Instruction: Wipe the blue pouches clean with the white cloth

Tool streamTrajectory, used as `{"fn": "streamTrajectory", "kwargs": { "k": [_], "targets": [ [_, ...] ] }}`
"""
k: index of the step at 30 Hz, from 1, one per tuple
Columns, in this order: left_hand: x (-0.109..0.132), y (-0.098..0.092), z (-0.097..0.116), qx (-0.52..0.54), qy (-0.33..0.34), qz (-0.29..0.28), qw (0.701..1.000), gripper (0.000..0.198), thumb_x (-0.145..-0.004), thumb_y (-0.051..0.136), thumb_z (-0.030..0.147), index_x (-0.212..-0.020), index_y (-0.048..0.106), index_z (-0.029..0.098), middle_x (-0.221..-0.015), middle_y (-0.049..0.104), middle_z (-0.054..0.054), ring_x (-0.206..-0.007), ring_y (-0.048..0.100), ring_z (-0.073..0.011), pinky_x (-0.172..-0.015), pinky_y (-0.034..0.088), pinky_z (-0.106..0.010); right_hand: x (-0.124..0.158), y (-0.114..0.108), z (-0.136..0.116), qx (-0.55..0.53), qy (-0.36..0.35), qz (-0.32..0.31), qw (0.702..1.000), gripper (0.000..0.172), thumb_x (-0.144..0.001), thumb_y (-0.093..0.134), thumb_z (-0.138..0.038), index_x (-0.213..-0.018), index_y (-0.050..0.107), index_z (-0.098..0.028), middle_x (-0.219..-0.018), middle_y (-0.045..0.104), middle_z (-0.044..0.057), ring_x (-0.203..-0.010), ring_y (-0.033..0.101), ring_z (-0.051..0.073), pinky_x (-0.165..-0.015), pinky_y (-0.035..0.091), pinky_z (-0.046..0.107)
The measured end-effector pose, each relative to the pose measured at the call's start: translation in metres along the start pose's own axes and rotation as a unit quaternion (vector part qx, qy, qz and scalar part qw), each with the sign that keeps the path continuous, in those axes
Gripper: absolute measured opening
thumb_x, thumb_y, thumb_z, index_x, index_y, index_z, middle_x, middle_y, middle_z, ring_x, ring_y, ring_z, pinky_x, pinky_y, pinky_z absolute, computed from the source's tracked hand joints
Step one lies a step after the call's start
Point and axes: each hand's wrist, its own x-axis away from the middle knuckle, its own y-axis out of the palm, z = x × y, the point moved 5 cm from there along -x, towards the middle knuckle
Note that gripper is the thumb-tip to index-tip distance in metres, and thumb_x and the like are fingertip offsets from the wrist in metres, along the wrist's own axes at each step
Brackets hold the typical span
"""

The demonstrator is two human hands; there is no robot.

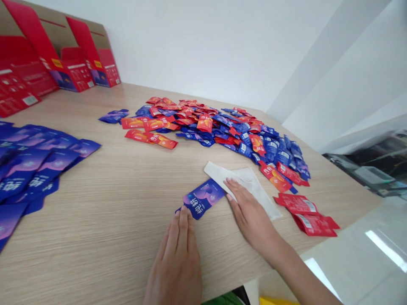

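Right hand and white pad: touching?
Touching. The head view shows the right hand resting flat on top of the white pad, with no gap between them.

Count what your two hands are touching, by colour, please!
Blue packet, at the left hand's fingers: 1
White pad, under the right hand: 1
Total: 2

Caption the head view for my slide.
Left hand touches a blue sachet; right hand rests on a white pad on a wood-grain table.
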Motion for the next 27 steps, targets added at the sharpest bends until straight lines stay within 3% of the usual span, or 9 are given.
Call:
{"fn": "streamTrajectory", "kwargs": {
  "k": [4, 7, 9, 14, 16, 18, 22, 24, 27],
  "targets": [
    [0.0, -0.001, 0.001, -0.006, 0.001, 0.022, 1.0, 0.073, -0.083, 0.049, 0.016, -0.154, 0.051, -0.003, -0.162, 0.057, -0.027, -0.15, 0.058, -0.0354, -0.119, 0.057, -0.043, 0.003, 0.003, -0.044, -0.051, -0.042, 0.003, 0.998, 0.05, -0.115, 0.043, -0.028, -0.164, 0.052, -0.02, -0.169, 0.053, 0.012, -0.16, 0.047, 0.025, -0.132, 0.04, 0.055],
    [-0.001, -0.002, 0.001, -0.033, 0.02, 0.033, 0.999, 0.063, -0.085, 0.047, 0.016, -0.143, 0.062, -0.004, -0.151, 0.066, -0.028, -0.142, 0.065, -0.0363, -0.116, 0.06, -0.045, 0.005, 0.023, -0.079, -0.062, -0.13, -0.078, 0.987, 0.057, -0.112, 0.047, -0.018, -0.169, 0.045, -0.022, -0.172, 0.049, 0.008, -0.164, 0.039, 0.022, -0.133, 0.04, 0.049],
    [-0.001, -0.002, -0.001, -0.036, 0.019, 0.026, 0.999, 0.064, -0.085, 0.047, 0.016, -0.145, 0.06, -0.005, -0.151, 0.065, -0.029, -0.142, 0.065, -0.0367, -0.116, 0.06, -0.045, 0.002, 0.027, -0.073, -0.05, -0.132, -0.096, 0.985, 0.058, -0.111, 0.047, -0.015, -0.168, 0.047, -0.022, -0.171, 0.05, 0.009, -0.163, 0.041, 0.023, -0.132, 0.041, 0.05],
    [-0.002, -0.004, -0.002, -0.052, 0.044, -0.012, 0.998, 0.068, -0.091, 0.046, 0.02, -0.154, 0.05, -0.006, -0.16, 0.058, -0.03, -0.148, 0.06, -0.0373, -0.117, 0.059, -0.043, -0.004, 0.005, -0.013, -0.008, 0.005, -0.025, 1.0, 0.048, -0.115, 0.045, -0.029, -0.159, 0.059, -0.015, -0.163, 0.058, 0.018, -0.155, 0.053, 0.031, -0.131, 0.041, 0.061],
    [-0.003, -0.006, 0.0, -0.068, 0.052, 0.003, 0.996, 0.067, -0.092, 0.046, 0.021, -0.152, 0.05, -0.008, -0.158, 0.059, -0.031, -0.146, 0.061, -0.0383, -0.115, 0.06, -0.044, -0.003, -0.001, -0.016, -0.016, 0.018, -0.007, 1.0, 0.049, -0.116, 0.043, -0.033, -0.158, 0.06, -0.013, -0.162, 0.059, 0.019, -0.155, 0.054, 0.031, -0.13, 0.042, 0.061],
    [-0.004, -0.008, 0.001, -0.07, 0.045, 0.032, 0.996, 0.065, -0.091, 0.046, 0.02, -0.148, 0.054, -0.009, -0.155, 0.061, -0.033, -0.143, 0.063, -0.0393, -0.113, 0.062, -0.045, -0.002, 0.002, -0.04, -0.037, -0.022, -0.012, 0.999, 0.049, -0.116, 0.041, -0.028, -0.162, 0.055, -0.017, -0.166, 0.056, 0.014, -0.158, 0.05, 0.026, -0.132, 0.04, 0.057],
    [-0.006, -0.009, 0.001, -0.061, 0.041, 0.048, 0.996, 0.06, -0.088, 0.046, 0.018, -0.139, 0.062, -0.008, -0.145, 0.068, -0.032, -0.136, 0.069, -0.0385, -0.11, 0.064, -0.046, 0.0, 0.022, -0.081, -0.046, -0.134, -0.092, 0.986, 0.051, -0.113, 0.044, -0.017, -0.164, 0.052, -0.017, -0.171, 0.05, 0.009, -0.163, 0.04, 0.021, -0.134, 0.039, 0.047],
    [-0.005, -0.009, 0.0, -0.057, 0.039, 0.034, 0.997, 0.062, -0.089, 0.046, 0.018, -0.143, 0.06, -0.008, -0.149, 0.066, -0.031, -0.138, 0.067, -0.038, -0.111, 0.063, -0.045, -0.002, 0.024, -0.067, -0.033, -0.123, -0.099, 0.987, 0.051, -0.112, 0.045, -0.017, -0.162, 0.054, -0.018, -0.169, 0.052, 0.01, -0.162, 0.043, 0.023, -0.132, 0.041, 0.05],
    [-0.004, -0.009, -0.001, -0.05, 0.042, 0.01, 0.998, 0.066, -0.09, 0.046, 0.018, -0.151, 0.053, -0.006, -0.158, 0.059, -0.029, -0.147, 0.06, -0.0375, -0.117, 0.059, -0.044, -0.005, 0.011, -0.023, -0.001, -0.035, -0.048, 0.998, 0.048, -0.114, 0.045, -0.025, -0.159, 0.058, -0.014, -0.165, 0.056, 0.017, -0.157, 0.051, 0.03, -0.131, 0.041, 0.059]
  ]
}}
